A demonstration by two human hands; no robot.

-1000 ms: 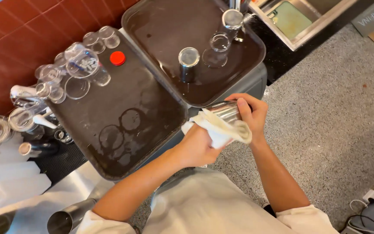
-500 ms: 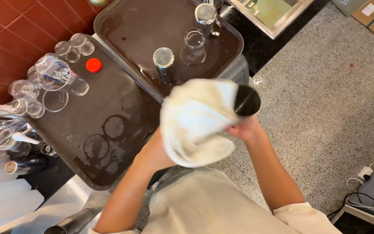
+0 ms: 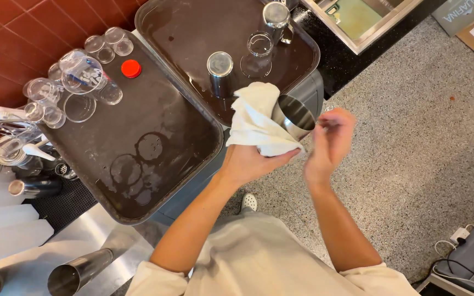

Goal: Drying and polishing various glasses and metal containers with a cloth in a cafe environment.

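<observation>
A bar or café washing-up station, seen from above

Two dark brown serving trays [image 3: 160, 137] sit side by side on a counter, wet with ring marks; clear glasses [image 3: 78, 82] crowd one corner beside a red tiled wall [image 3: 6, 38]; upturned metal cups [image 3: 220, 71] drain on the far tray; a steel sink [image 3: 368, 22] lies at the top edge; the floor [image 3: 412, 137] is speckled grey stone; a metal shaker tin [image 3: 78, 274] lies on a steel worktop.
</observation>
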